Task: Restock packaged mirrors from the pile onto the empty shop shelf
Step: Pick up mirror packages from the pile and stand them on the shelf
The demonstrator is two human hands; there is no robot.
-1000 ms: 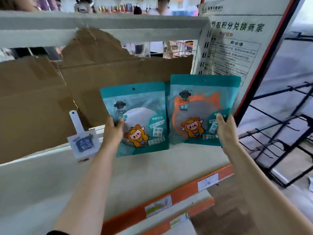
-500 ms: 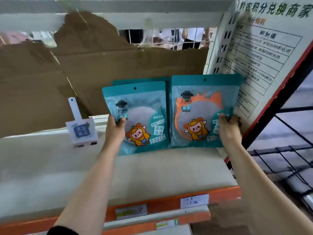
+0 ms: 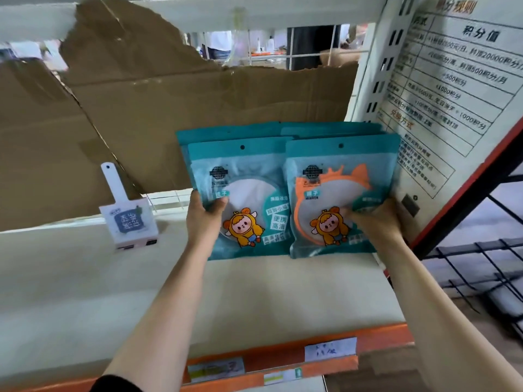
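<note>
Two teal mirror packs stand upright side by side on the white shelf (image 3: 283,292), near its right end. My left hand (image 3: 205,219) grips the left edge of the left pack (image 3: 249,193), which shows a white mirror. My right hand (image 3: 376,222) holds the lower right part of the right pack (image 3: 336,190), which shows an orange-framed mirror, with fingers spread over its front. More teal packs (image 3: 325,130) stand stacked behind these two; only their top edges show.
A small white boxed item with a handle (image 3: 128,219) stands on the shelf to the left. Torn brown cardboard (image 3: 141,108) backs the shelf. A printed notice board (image 3: 458,89) leans at the right. Orange shelf edge (image 3: 283,360) carries price labels. Black wire racks (image 3: 481,267) lie lower right.
Both packs have come down onto the shelf and stand against the packs behind. The camera has moved closer, and my right fingers have slid further across the right pack's front.
</note>
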